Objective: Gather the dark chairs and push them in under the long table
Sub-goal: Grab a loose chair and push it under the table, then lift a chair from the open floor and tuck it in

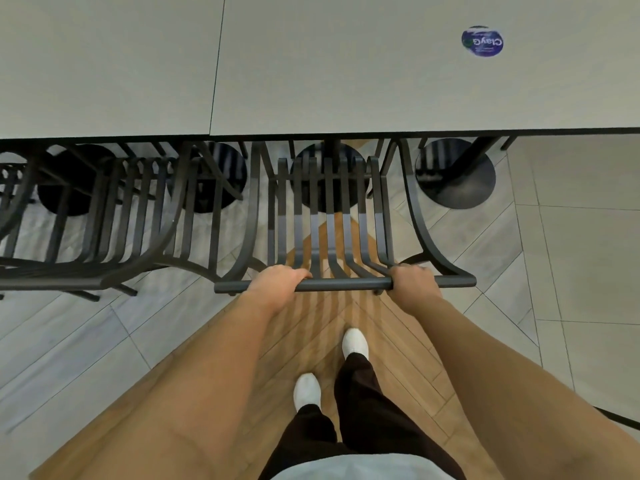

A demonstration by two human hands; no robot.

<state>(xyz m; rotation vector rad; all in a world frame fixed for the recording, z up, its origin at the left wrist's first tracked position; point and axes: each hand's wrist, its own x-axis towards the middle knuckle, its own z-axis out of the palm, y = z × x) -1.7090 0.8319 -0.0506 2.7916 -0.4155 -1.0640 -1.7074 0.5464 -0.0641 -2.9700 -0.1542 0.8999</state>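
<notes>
A dark slatted metal chair (346,283) stands straight ahead of me, its seat partly under the long grey table (346,81). My left hand (277,284) grips the top rail of its backrest on the left. My right hand (414,284) grips the same rail on the right. A second dark chair (86,271) stands to the left, its seat also under the table edge. Part of a third chair shows at the far left edge.
Round black table bases (457,174) sit on the floor under the table. A round blue sticker (482,41) lies on the tabletop at the right. My white shoes (354,342) stand on a wood-patterned floor strip between grey tiles. A dark bar (620,418) shows at the right edge.
</notes>
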